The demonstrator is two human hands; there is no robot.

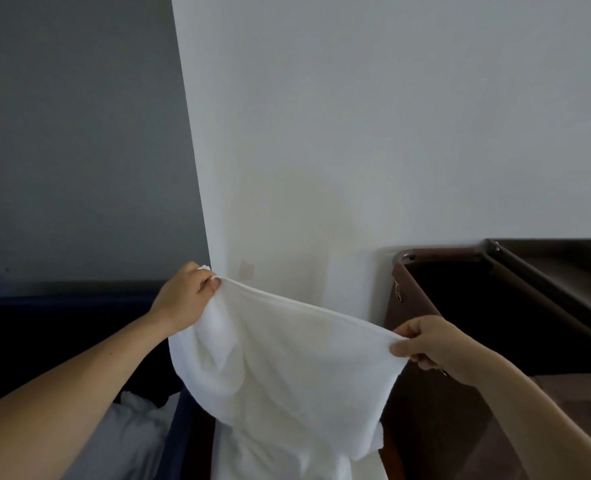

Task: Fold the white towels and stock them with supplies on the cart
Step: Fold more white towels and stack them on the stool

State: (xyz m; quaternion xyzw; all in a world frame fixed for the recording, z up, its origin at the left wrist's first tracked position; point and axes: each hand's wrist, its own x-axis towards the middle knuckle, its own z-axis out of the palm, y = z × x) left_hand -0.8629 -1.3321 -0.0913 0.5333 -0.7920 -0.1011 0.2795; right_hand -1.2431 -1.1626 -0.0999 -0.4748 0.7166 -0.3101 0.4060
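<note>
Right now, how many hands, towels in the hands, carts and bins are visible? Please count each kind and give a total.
Hands: 2, the left hand and the right hand
Towel, white, held by both hands: 1
Cart, brown: 1
Bin, dark blue: 1
Total: 5

The towel (pixel 287 368) is plain white. At four o'clock the cart (pixel 425 427) is dark brown. At eight o'clock the bin (pixel 179 431) is navy blue and the linen (pixel 131 438) in it pale grey. The wall (pixel 391 116) at twelve is white with a faint yellowish patch (pixel 247 270); at ten it is grey.
</note>
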